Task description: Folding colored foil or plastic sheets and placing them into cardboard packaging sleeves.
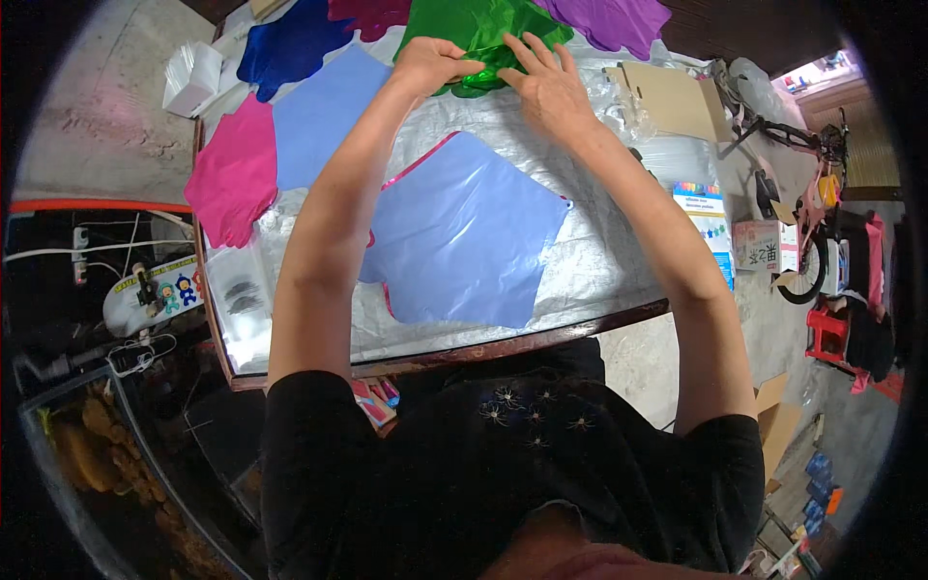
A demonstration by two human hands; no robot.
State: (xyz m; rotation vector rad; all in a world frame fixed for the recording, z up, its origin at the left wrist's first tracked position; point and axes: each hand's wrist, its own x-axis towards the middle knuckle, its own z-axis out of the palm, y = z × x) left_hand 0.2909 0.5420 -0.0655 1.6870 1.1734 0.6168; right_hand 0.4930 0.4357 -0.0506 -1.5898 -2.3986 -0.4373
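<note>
Both arms reach far across the table. My left hand [432, 62] is closed on the near edge of a shiny green foil balloon [478, 29] at the table's far side. My right hand [546, 82] lies beside it with fingers spread, pressing the same green foil. Nearer to me, between my forearms, a flat pale blue star-shaped foil balloon [464, 232] lies on a pink one whose edge just shows. All rest on a table [503, 343] covered in silvery plastic sheet.
More flat foil balloons ring the table: pink [232, 174], pale blue [324, 111], dark blue [285, 43], purple [619, 17]. Cardboard pieces [672, 97] and a small printed box [704, 217] lie at right. A child's bicycle [817, 208] stands on the floor further right.
</note>
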